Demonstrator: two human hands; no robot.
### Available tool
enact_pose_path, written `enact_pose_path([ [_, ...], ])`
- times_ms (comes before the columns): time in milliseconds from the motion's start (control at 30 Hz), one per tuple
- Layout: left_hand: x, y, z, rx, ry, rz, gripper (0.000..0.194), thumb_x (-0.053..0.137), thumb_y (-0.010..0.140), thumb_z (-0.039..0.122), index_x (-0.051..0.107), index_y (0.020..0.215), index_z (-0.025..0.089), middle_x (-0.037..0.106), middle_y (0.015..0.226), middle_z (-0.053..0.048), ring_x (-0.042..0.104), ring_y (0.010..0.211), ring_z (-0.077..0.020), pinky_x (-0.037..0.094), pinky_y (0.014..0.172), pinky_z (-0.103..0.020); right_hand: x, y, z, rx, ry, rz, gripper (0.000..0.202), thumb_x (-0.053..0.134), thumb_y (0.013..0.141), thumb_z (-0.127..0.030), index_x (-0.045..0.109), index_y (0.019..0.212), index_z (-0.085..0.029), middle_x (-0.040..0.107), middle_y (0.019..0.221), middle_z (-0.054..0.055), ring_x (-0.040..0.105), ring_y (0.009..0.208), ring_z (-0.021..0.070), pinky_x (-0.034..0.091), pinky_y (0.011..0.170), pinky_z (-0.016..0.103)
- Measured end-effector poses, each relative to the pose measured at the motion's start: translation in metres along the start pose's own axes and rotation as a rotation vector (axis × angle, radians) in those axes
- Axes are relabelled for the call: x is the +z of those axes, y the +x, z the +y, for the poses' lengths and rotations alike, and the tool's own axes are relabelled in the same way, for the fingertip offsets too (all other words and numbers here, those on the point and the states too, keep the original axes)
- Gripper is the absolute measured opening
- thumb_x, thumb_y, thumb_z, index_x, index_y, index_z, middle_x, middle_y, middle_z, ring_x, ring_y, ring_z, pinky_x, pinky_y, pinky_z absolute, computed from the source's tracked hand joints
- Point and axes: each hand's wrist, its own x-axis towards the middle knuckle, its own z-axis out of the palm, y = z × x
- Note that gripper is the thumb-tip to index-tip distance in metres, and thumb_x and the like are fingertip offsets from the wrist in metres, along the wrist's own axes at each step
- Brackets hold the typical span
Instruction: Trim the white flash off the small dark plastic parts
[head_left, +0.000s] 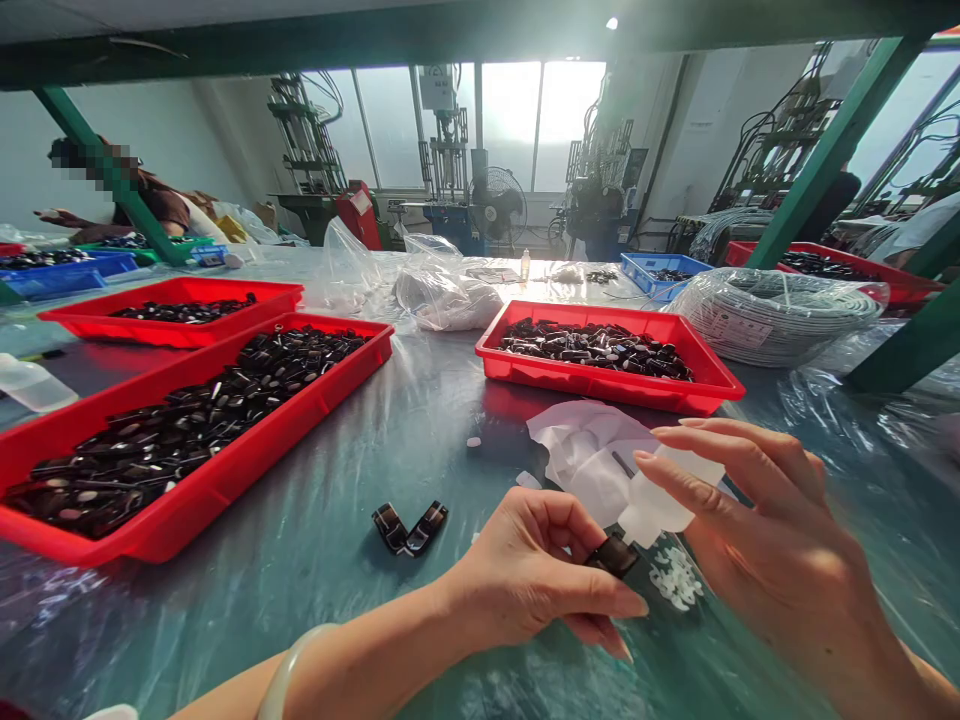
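My left hand (536,575) is closed on a small dark, glossy plastic part (613,555), held between thumb and fingers above the table. To its right, my right hand (772,540) hovers with its fingers stretched out and apart. Its fingertips overlap the thin white sheets (585,450) in view; whether they touch them I cannot tell. A small heap of tiny white pieces (676,578) lies between the two hands. Left of my left hand, two dark plastic parts (411,528) rest on the table in a V shape.
Red trays full of dark parts stand at the left (300,425), behind it (180,335), and ahead (611,400). A plastic-wrapped cable coil (780,310) lies at the right. Clear bags (446,290) lie farther back. Green posts (840,150) frame the table; a person sits far left.
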Motion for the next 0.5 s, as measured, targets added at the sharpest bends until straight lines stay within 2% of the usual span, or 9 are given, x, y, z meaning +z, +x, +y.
enact_pose_path([
  [300, -0.0005, -0.0014, 0.0012, -0.005, -0.008, 0.017, 0.032, 0.08, 0.048, 0.017, 0.05, 0.059, 0.013, 0.059, 0.048, 0.002, 0.063, 0.043, -0.014, 0.045, 0.036, -0.014, -0.0007, -0.0022, 0.0033, 0.011, 0.015, -0.019, 0.035, 0.053, 0.079, -0.001, 0.061, 0.102, -0.026, 0.062, 0.104, 0.005, 0.054, 0.101, 0.0252, 0.04, 0.085, 0.046],
  [500, -0.0015, -0.0001, 0.0014, 0.004, -0.017, 0.001, 0.029, 0.079, 0.051, 0.014, 0.051, 0.06, 0.012, 0.059, 0.048, 0.002, 0.063, 0.043, -0.0132, 0.046, 0.036, -0.013, -0.0034, 0.0007, 0.0039, -0.015, 0.035, -0.024, 0.034, 0.052, 0.079, 0.0, 0.062, 0.101, -0.024, 0.063, 0.104, 0.006, 0.055, 0.101, 0.0256, 0.041, 0.084, 0.047],
])
